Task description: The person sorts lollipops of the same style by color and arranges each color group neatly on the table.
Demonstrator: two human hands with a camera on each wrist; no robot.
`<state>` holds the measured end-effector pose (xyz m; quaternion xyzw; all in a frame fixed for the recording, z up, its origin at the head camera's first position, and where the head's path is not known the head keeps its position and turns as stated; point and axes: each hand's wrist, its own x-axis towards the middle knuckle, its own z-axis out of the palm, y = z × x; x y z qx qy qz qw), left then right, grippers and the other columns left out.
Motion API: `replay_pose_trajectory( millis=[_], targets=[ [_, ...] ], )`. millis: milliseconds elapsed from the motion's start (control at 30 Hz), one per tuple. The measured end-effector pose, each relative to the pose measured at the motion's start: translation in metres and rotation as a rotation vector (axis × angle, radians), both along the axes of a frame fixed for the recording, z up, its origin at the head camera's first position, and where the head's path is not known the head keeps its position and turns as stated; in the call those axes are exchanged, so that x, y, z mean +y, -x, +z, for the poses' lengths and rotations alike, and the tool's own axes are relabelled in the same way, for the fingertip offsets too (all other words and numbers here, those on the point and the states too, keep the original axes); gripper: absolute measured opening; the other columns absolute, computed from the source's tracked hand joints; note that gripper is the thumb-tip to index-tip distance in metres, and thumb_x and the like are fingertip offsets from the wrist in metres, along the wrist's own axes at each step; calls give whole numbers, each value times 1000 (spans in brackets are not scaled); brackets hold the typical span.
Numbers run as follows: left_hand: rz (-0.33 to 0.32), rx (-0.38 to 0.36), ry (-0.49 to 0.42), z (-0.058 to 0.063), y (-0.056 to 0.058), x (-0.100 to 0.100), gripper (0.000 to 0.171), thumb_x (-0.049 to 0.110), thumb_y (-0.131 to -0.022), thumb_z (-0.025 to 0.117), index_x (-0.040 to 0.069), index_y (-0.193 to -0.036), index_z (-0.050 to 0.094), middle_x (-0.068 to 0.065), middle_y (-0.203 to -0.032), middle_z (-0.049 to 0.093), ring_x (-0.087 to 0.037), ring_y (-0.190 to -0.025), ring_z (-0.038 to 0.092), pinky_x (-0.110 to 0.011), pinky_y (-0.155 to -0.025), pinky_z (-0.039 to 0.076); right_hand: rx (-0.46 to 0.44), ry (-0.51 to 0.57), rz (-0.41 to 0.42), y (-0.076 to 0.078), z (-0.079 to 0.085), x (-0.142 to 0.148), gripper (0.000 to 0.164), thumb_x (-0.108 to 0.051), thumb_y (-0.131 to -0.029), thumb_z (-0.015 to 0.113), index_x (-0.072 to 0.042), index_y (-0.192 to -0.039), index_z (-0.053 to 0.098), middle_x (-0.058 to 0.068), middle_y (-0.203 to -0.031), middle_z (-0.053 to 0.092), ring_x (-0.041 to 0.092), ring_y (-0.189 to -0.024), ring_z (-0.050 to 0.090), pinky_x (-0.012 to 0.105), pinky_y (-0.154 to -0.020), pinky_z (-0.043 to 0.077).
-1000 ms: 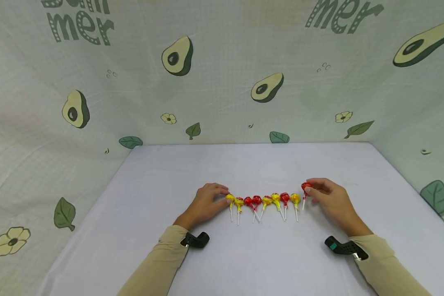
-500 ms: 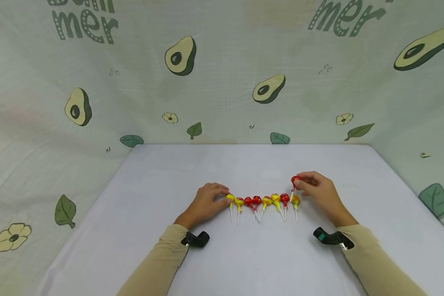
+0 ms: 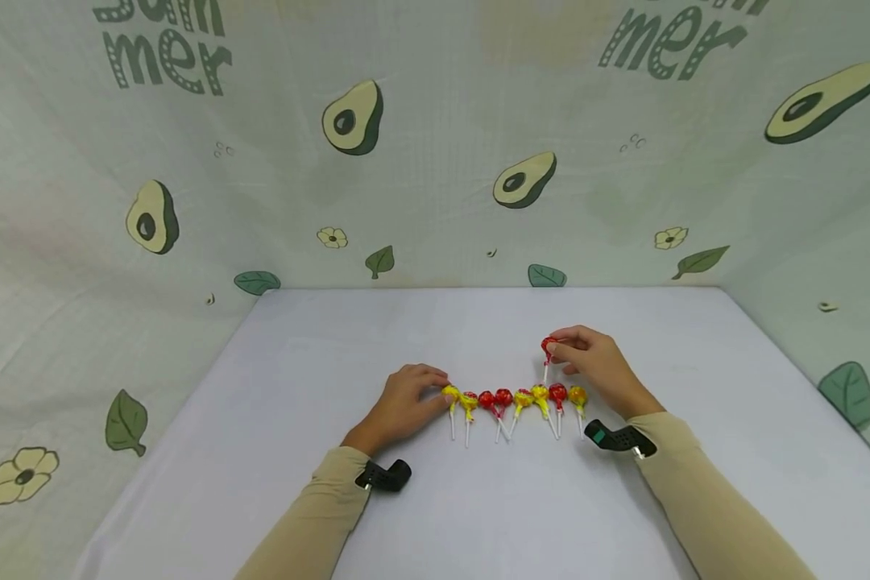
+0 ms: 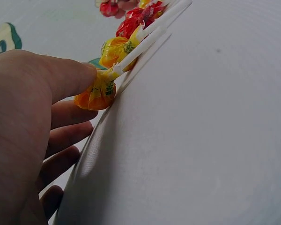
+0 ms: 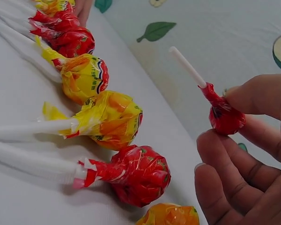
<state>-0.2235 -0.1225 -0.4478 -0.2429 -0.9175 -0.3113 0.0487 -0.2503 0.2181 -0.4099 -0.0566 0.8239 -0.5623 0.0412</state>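
Note:
Lollipops in yellow and red wrappers lie in a row across the table, white sticks pointing toward me. At the row's left end my left hand [image 3: 406, 403] pinches a yellow lollipop [image 4: 96, 93] between thumb and index finger; the other fingers are spread behind it. My right hand [image 3: 598, 366] holds a red lollipop [image 5: 227, 117] by its head, just beyond the row, stick downward in the head view. Nearest below it are a yellow lollipop [image 3: 540, 392] and a red lollipop [image 5: 143, 176]. An orange-yellow lollipop [image 3: 577, 396] ends the row on the right.
The white tabletop [image 3: 478, 499] reaches back to a cloth backdrop [image 3: 435, 161] printed with avocados and leaves. A pair of red lollipops [image 3: 503, 397] with crossing sticks lies mid-row. Black devices [image 3: 619, 439] are strapped on both wrists.
My right hand has carried the red lollipop leftward and away from me, from beside the row's right end to beyond its right part. The left hand keeps its place.

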Motion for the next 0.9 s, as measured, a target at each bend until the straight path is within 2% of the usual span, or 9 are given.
replay_pose_trajectory(
  millis=[200, 467, 900],
  targets=[
    [8, 4, 8, 1, 1, 0, 27, 34, -95, 67, 17, -115, 74, 3, -126, 64, -23, -125, 52, -50, -106, 35, -41, -26, 23, 12, 3, -5, 47, -44, -96, 67, -9, -127, 61, 14, -122, 67, 30, -105, 63, 35, -87, 53],
    [-12, 18, -16, 0, 0, -1, 26, 32, -94, 68, 15, -113, 74, 1, -124, 65, -24, -122, 53, -50, -104, 37, -112, -77, 44, 25, 3, -11, 48, -45, -96, 66, -12, -130, 60, 10, -120, 66, 32, -104, 62, 41, -93, 49],
    [-25, 25, -18, 1, -1, -1, 25, 31, -94, 68, 15, -112, 75, 0, -123, 66, -24, -120, 54, -49, -103, 38, -87, -140, 49, 54, -1, -19, 42, -36, -97, 67, -8, -127, 61, 11, -113, 68, 28, -103, 62, 34, -85, 50]
  ],
)
